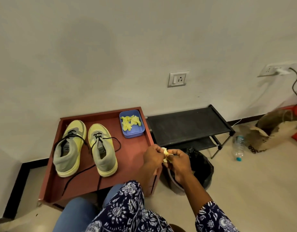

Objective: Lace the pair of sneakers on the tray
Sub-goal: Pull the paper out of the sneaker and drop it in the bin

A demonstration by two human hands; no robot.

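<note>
On the floor against the wall, the red tray (131, 158) carries both yellow sneakers (69, 148), heels toward the person, black laces (74, 177) threaded through only the front eyelets (loose ends trailing over the tray's near edge). A blue container (133, 131) of yellow scraps sits in the tray's far right corner. Both hands (167, 160) are off the shoes, together pinching a small pale yellow piece (165, 152) above the tray's right rim. Risk: trailing laces may snag on a knee and drag a sneaker out of place.
</note>
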